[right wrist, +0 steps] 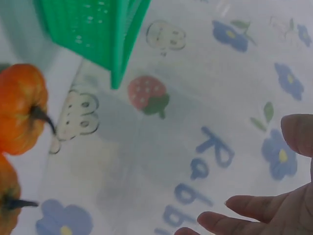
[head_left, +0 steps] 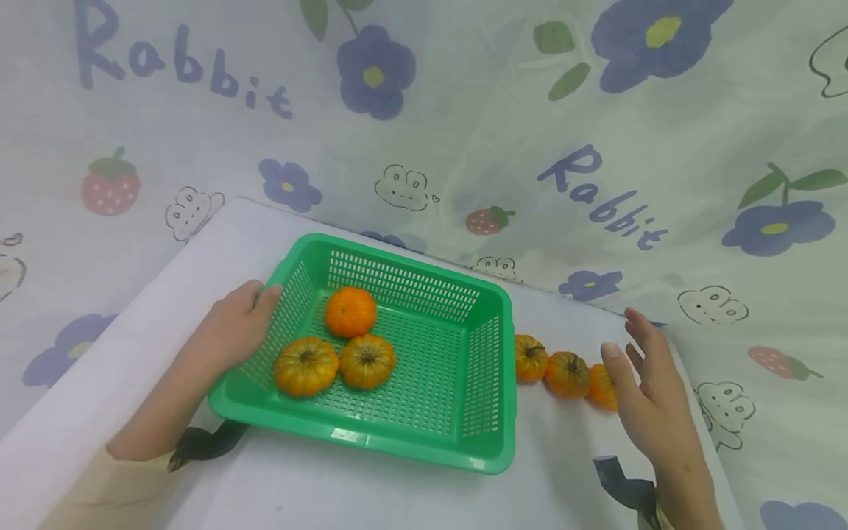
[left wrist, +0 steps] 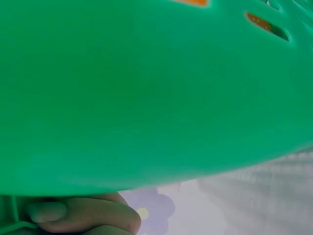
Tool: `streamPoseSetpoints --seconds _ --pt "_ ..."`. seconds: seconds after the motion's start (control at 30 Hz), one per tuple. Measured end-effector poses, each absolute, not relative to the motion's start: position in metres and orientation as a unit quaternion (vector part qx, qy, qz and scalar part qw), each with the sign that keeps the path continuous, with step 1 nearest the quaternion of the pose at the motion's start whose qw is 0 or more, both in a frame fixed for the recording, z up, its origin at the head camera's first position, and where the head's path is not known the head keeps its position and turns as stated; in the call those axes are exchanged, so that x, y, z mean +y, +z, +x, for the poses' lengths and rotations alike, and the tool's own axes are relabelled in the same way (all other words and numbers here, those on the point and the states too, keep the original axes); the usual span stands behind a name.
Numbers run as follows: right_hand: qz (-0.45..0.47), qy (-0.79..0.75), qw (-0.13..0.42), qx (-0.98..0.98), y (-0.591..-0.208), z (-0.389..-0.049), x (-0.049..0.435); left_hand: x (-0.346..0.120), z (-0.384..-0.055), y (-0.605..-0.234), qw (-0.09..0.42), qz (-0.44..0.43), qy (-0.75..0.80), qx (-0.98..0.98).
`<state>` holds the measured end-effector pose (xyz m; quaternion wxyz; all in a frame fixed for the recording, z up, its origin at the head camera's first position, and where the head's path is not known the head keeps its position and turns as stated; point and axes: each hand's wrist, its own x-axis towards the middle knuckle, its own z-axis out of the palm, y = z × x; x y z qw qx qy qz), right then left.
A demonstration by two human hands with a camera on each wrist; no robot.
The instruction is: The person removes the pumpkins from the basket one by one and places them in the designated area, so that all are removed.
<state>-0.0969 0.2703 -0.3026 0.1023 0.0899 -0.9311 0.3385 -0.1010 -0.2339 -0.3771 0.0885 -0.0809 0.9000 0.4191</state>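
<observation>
A green basket (head_left: 358, 437) sat across the middle of the head view, its lattice sides and floor showing plainly. The person's left hand (head_left: 240, 324) gripped its left side at the centre-left of the frame, the thumb lying at the rim and the fingers curled beneath it (the left wrist view showed those fingers tucked under the green edge). Inside, toward the basket's left, two ribbed yellow-orange pumpkins (head_left: 306, 366) lay side by side, touching, and an orange fruit (head_left: 350, 311) (a pumpkin or a tangerine, I couldn't tell which) lay just above them in the frame.

At the lower right, the right hand (head_left: 652, 401) hovered with its fingers parted and the thumb held away, gripping nothing. Just left of it, three small orange pumpkins (head_left: 567, 374) stood in a slanting row on the white counter (head_left: 298, 489); the basket's rim partly hid the leftmost, and the hand partly covered the rightmost. Whether the basket's base met the counter, I couldn't tell. A pale printed cloth (head_left: 437, 81), with blue flowers, strawberries and the word "Rabbit", filled the top of the frame. A beige sleeve (head_left: 112, 495) showed at the lower left.
</observation>
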Motion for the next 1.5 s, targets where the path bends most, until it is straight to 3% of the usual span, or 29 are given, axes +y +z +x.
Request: streamPoseSetpoints --seconds 0.6,0.83,1.23,1.5 --pt "0.286 0.240 0.032 -0.927 -0.272 -0.127 0.169 -0.233 -0.100 -0.376 0.092 -0.084 0.427 0.895" --pt "0.358 0.187 -0.013 -0.915 -0.284 -0.143 0.122 -0.233 -0.101 -0.378 0.090 -0.086 0.421 0.898" --pt "0.474 0.083 -0.156 -0.863 -0.314 -0.182 0.058 -0.233 -0.100 -0.376 0.080 -0.087 0.418 0.901" --pt "0.507 0.029 -0.148 -0.849 -0.333 -0.209 0.025 -0.232 -0.102 -0.377 0.080 -0.090 0.422 0.899"
